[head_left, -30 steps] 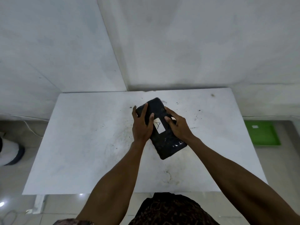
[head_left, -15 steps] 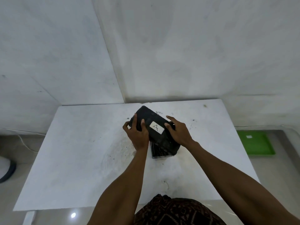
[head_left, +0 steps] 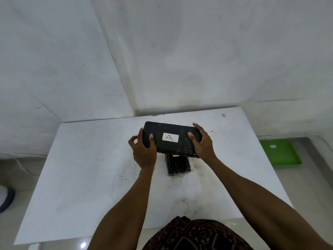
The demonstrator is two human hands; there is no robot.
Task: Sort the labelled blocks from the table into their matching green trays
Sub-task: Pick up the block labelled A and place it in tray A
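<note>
A black block [head_left: 171, 130] with a white label marked "A" is held above the white table [head_left: 81, 168], lying crosswise. My left hand [head_left: 144, 152] grips its left end and my right hand [head_left: 203, 145] grips its right end. Under it a second black block [head_left: 178, 165] lies on the table, its far part hidden by the held block. A green tray [head_left: 281, 154] with a small white label sits on the floor to the right of the table.
White walls meet in a corner just behind the table. A thin cable runs along the floor at the left, near a dark-rimmed white object [head_left: 5, 197]. Glossy floor surrounds the table.
Both hands have lifted the "A" block off the block beneath it and turned it from a diagonal to a crosswise position. The lower block is now uncovered.
</note>
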